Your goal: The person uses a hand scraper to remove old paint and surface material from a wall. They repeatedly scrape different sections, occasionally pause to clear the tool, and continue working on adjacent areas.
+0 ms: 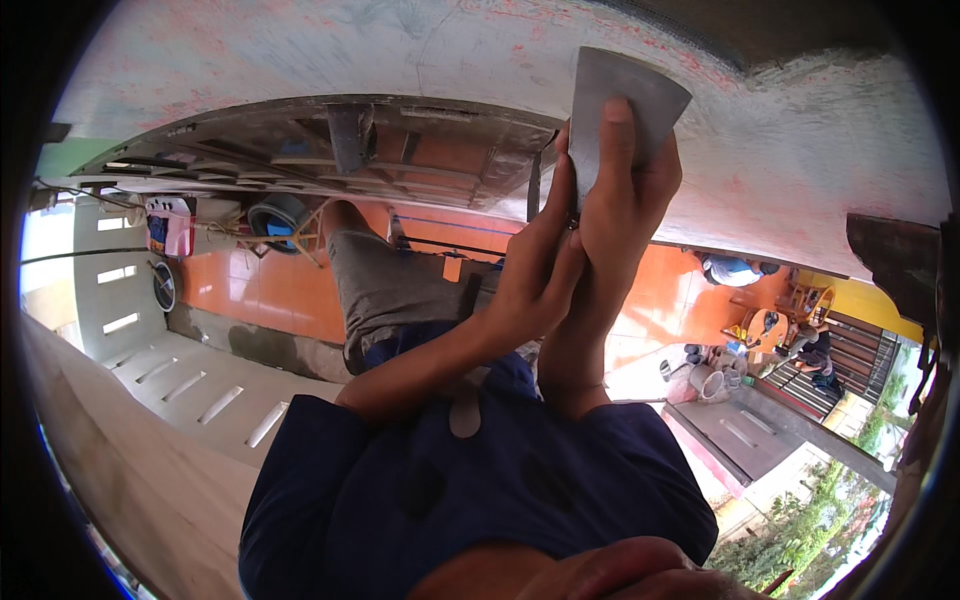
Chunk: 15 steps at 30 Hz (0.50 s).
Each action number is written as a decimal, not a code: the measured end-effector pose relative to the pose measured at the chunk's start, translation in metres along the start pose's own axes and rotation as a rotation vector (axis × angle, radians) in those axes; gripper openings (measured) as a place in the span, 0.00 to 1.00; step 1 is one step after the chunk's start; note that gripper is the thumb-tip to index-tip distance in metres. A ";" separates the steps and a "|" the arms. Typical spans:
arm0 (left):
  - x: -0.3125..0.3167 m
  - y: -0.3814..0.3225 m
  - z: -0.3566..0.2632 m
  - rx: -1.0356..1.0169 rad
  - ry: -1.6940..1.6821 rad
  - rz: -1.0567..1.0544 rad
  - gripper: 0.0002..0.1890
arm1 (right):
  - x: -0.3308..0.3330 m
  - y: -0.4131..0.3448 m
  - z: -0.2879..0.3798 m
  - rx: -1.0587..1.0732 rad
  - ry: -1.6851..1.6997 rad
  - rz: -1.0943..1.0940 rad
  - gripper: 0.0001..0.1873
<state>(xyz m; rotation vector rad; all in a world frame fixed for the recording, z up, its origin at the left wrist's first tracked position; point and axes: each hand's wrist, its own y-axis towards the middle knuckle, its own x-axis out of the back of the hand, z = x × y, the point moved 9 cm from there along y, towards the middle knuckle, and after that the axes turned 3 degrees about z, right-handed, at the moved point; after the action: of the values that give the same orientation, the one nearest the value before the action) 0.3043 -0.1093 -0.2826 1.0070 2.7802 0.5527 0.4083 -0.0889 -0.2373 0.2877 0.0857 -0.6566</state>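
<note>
A wide, flat grey metal putty knife [592,82] is held up against a whitish wall [480,52] with worn red patches. My right hand [626,180] grips it, one finger pressed flat on the blade and the others around its far edge. Just left of it, my left hand [532,270] closes around the lower end of the tool, a finger lying along the blade's left edge. The handle is mostly hidden by both hands. Below and left of the blade is a dark-framed window [427,142] with bars.
Orange tiled floor [247,292] lies well below. A dark basin [274,214] and a pink-fronted appliance [171,225] stand at left. At right are a seated person [731,270], another person [814,356], a round wooden table [765,326] and a bucket [705,381].
</note>
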 end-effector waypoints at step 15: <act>-0.014 0.004 0.006 0.034 -0.088 -0.028 0.35 | 0.029 0.006 -0.007 0.024 -0.055 -0.027 0.16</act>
<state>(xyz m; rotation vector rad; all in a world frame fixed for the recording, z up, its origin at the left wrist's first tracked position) 0.3188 -0.1131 -0.2869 0.9725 2.7311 0.4475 0.4353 -0.0996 -0.2477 0.2920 0.0295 -0.6921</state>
